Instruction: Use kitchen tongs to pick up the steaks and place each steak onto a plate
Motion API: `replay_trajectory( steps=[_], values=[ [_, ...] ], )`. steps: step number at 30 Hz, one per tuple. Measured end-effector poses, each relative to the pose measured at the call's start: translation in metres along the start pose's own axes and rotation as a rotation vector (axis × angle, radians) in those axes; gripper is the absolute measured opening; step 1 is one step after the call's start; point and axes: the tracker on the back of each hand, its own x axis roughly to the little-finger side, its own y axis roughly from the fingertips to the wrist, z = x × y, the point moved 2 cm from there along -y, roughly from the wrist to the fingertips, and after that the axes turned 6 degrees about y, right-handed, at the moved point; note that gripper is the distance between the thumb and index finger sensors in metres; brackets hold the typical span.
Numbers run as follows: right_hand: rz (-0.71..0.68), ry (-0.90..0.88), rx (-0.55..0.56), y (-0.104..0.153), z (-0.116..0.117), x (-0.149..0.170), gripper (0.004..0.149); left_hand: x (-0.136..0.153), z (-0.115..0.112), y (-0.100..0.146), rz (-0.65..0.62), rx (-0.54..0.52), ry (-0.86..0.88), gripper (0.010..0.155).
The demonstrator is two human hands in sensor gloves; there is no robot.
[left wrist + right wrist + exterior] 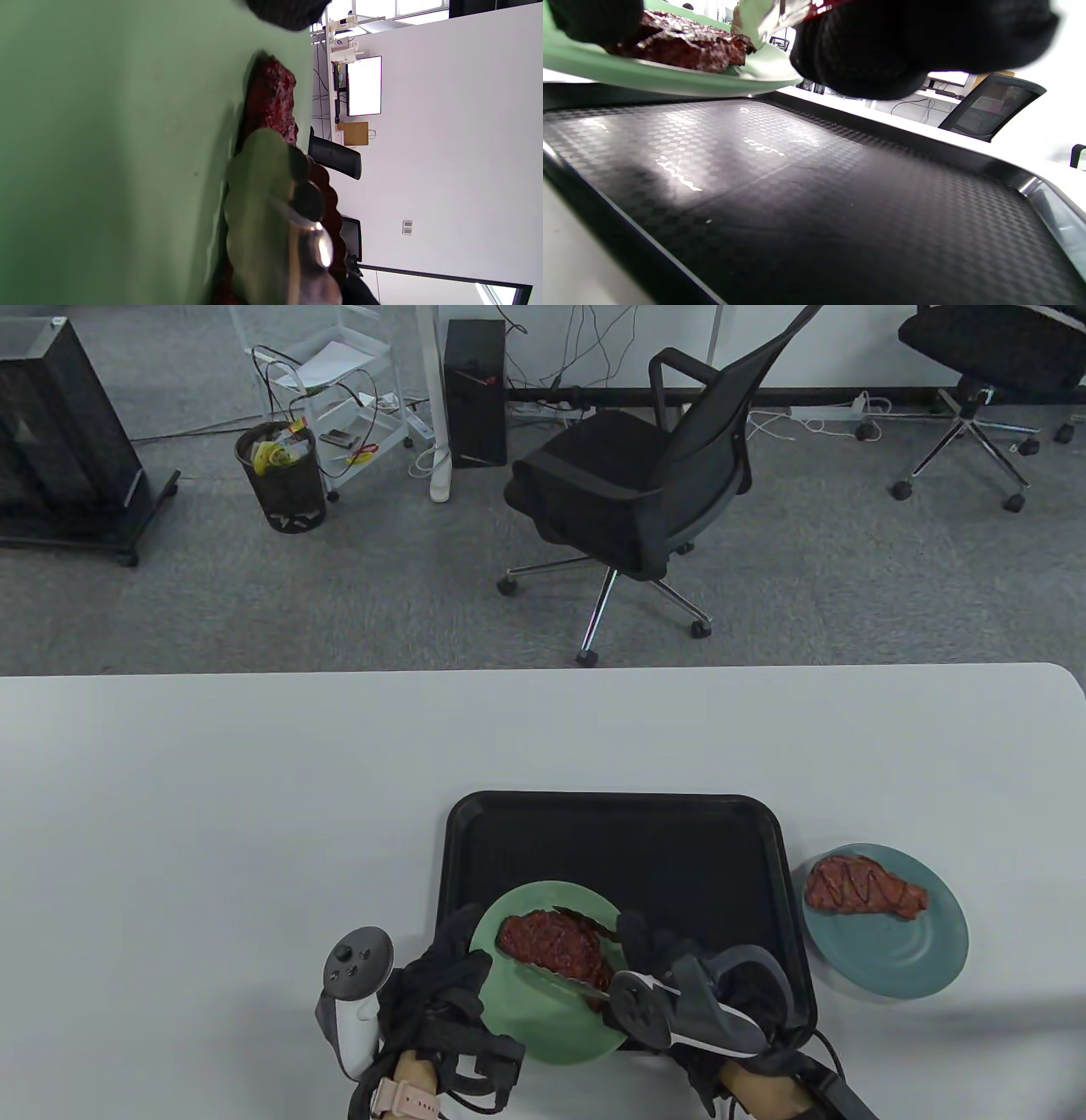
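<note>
White table [212, 814] with a black tray [611, 831]. Left hand [441, 984] grips the green plate [543, 1027]; right hand [670, 976] pinches tongs [560, 980] on the steak [551, 942].

A black tray [526, 831] lies on the white table [212, 814]. Beyond, on grey carpet: an office chair [645, 492], a full bin [282, 479], a white trolley [339, 390], a computer tower [475, 390], another chair [984, 356]
</note>
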Motion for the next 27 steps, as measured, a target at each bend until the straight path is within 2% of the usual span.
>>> replay_trajectory(
  steps=[7,14,19,23,27],
  values=[
    [-0.01,-0.036,-0.011,0.009,-0.009,0.006,0.1,0.003,0.0,-0.001,0.007,0.001,0.001,0.061],
    [0.043,-0.095,0.097,0.037,-0.026,0.033,0.101,-0.002,0.018,-0.004,0.032,-0.064,0.114,0.062],
    [0.138,-0.131,0.156,0.054,-0.023,0.063,0.101,-0.02,0.056,-0.005,0.004,-0.171,0.218,0.061],
    [0.207,-0.17,0.128,0.057,-0.005,0.084,0.1,-0.03,0.091,-0.009,-0.019,-0.283,0.251,0.061],
    [0.265,-0.205,0.065,0.055,0.017,0.1,0.1,-0.024,0.13,-0.013,0.003,-0.42,0.265,0.061]
  ],
)
